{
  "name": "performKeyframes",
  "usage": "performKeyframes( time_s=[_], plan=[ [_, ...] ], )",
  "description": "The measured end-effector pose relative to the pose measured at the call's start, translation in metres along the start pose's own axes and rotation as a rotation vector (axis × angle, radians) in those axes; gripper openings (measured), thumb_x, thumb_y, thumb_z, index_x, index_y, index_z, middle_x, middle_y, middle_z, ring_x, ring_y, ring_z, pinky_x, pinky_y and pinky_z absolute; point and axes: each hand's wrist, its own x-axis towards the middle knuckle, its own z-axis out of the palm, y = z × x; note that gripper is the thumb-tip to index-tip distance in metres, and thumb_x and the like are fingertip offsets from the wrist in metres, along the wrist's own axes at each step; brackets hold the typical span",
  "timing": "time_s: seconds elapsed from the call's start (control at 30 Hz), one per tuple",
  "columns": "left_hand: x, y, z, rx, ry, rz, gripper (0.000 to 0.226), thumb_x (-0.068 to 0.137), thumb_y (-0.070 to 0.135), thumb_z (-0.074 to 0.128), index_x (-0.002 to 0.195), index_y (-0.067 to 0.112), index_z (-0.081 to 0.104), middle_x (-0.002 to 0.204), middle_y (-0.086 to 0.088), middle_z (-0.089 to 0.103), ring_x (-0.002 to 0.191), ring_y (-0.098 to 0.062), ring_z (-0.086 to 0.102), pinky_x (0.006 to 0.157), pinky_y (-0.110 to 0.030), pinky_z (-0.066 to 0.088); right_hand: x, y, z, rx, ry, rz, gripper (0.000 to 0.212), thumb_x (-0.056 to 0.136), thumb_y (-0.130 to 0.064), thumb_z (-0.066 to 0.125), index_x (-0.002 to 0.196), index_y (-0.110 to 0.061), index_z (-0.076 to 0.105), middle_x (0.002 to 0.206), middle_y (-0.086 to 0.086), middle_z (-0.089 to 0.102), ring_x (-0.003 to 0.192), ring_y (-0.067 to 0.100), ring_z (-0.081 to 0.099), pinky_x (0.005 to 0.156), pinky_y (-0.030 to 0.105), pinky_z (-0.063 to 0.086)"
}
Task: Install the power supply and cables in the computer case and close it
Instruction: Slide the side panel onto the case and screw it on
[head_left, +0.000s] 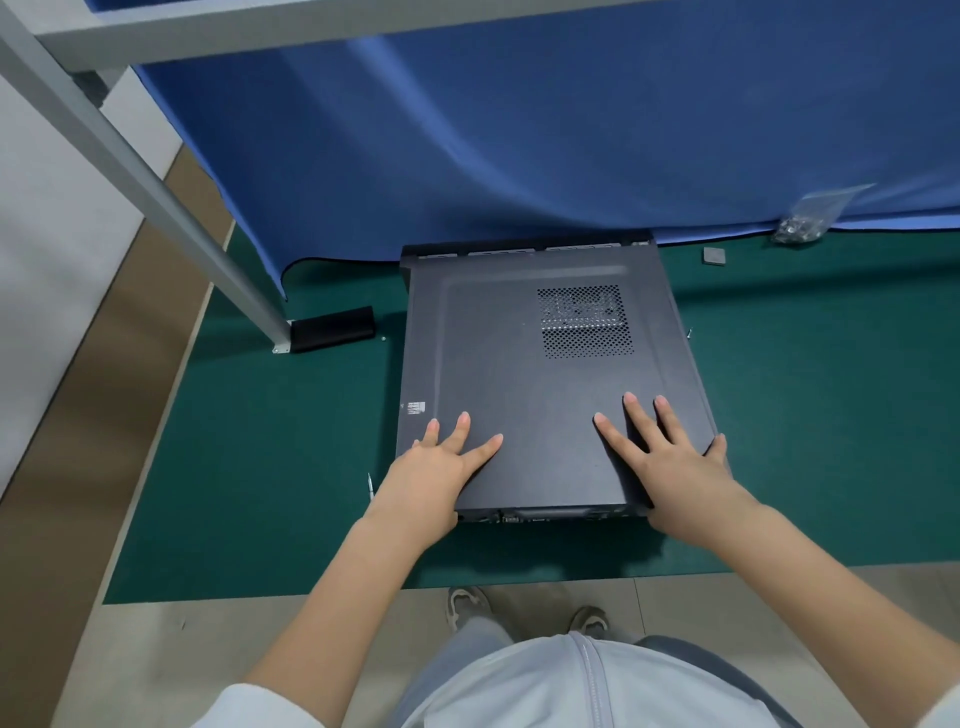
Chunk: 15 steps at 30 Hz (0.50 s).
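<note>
A dark grey computer case (545, 374) lies flat on a green table mat (810, 415), its side panel (498, 338) facing up and covering the inside, so nothing of the contents shows except faint metal behind a perforated vent grille (584, 321) toward the far right of the panel. The person's left hand (436, 467) lies flat on the near left corner of the panel, fingers straight and spread. The right hand (670, 457) lies flat on the near right corner, fingers straight and spread wide, with one finger over the right edge of the case. Neither hand holds anything.

The case's far end reaches a blue cloth (519, 130) hanging at the back of the table. Far right, at the foot of the cloth, lies a small clear plastic bag (805, 218) holding what look like screws. Just near it sits a small grey square piece (714, 255). To the left of the case a black rectangular block (332, 328) rests against the foot of a grey metal frame post (156, 192). The person's shoes (470, 605) show on the floor below the table's near edge.
</note>
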Motion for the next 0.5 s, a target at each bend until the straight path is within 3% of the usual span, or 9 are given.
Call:
performKeyframes(
  time_s=[0.2, 0.4, 0.5],
  plan=[
    [0.003, 0.0, -0.001, -0.018, -0.035, 0.003, 0.098, 0.082, 0.013, 0.065, 0.148, 0.045, 0.0, 0.16, 0.001, -0.004, 0.144, -0.037, 0.013, 0.101, -0.039, 0.042, 0.003, 0.0, 0.001, 0.029, -0.008, 0.001, 0.115, 0.082, -0.013, 0.064, 0.139, -0.04, -0.032, 0.152, -0.001, -0.033, 0.142, 0.032, -0.022, 0.101, 0.067, 0.026],
    [0.01, -0.009, -0.008, 0.018, -0.071, 0.044, 0.097, 0.08, 0.025, 0.069, 0.149, 0.043, 0.003, 0.16, 0.002, -0.004, 0.145, -0.032, 0.016, 0.095, -0.036, 0.047, 0.012, 0.005, -0.003, 0.079, 0.005, -0.017, 0.113, 0.081, -0.033, 0.07, 0.142, -0.045, -0.024, 0.154, -0.006, -0.026, 0.144, 0.028, -0.018, 0.101, 0.069, 0.022],
    [0.009, -0.01, -0.003, -0.048, -0.048, 0.054, 0.095, 0.082, 0.032, 0.07, 0.15, 0.041, 0.004, 0.16, 0.003, -0.006, 0.146, -0.03, 0.01, 0.102, -0.037, 0.043, 0.013, 0.007, 0.0, 0.129, 0.027, -0.033, 0.113, 0.079, -0.034, 0.071, 0.142, -0.046, -0.022, 0.154, -0.008, -0.026, 0.144, 0.026, -0.019, 0.104, 0.069, 0.017]
  ],
)
